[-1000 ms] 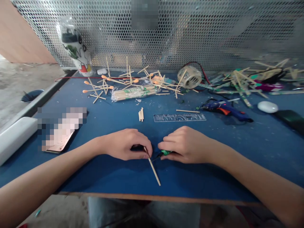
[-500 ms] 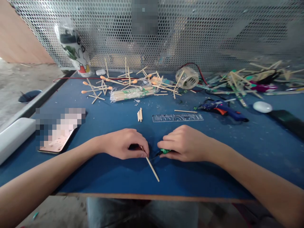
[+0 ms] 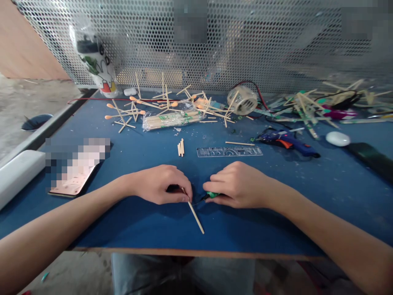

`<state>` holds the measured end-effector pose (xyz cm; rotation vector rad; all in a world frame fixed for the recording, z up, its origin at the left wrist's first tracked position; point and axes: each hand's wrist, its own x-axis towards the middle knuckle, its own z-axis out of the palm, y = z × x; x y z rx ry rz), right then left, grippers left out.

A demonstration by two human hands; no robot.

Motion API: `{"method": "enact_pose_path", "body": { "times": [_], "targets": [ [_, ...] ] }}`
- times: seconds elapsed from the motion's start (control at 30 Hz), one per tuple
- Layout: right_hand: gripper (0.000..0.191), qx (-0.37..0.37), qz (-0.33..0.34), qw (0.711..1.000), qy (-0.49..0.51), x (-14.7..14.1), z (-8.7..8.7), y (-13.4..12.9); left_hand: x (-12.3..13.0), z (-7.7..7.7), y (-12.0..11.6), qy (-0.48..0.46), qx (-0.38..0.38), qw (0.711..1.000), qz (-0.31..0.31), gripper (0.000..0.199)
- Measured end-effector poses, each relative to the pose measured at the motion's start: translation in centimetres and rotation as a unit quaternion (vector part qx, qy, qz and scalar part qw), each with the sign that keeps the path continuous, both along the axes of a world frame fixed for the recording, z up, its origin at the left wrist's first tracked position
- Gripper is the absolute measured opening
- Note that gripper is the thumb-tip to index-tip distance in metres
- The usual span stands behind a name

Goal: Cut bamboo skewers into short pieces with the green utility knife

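Pinched between the thumb and fingers of my left hand [image 3: 164,185] is a thin wooden stick [image 3: 196,217], which slants down toward the table's front edge. My right hand [image 3: 238,186] is wrapped round a small tool with a green handle [image 3: 212,194] and a dark, thin tip. That tip points left and reaches the stick just beside my left fingertips; whether it touches is too small to tell. Beyond my hands lie several short cut sticks [image 3: 181,148] side by side and a clear ruler [image 3: 229,152], with one longer stick [image 3: 240,144] behind the ruler.
A phone [image 3: 76,176] lies left, near a white case [image 3: 20,174]. Stick structures, a plastic-wrapped stick bundle [image 3: 173,120] and a tape roll [image 3: 242,100] line the back. On the right are a blue glue gun [image 3: 288,142], a white oval object [image 3: 338,139] and a dark object [image 3: 373,162].
The stick's lower end has shifted slightly left. Both hands keep their grips in almost the same place, and the camera view has moved a little.
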<state>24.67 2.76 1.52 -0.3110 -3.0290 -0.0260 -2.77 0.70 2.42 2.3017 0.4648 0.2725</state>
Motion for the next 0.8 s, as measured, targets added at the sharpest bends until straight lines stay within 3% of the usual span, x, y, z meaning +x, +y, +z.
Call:
{"method": "enact_pose_path", "body": {
  "times": [0.8],
  "targets": [
    [0.035,-0.002,-0.022,0.999,-0.030,-0.14,0.13,-0.46,-0.07,-0.28,0.03,0.015,0.001,1.000,0.001,0.008]
  ]
}}
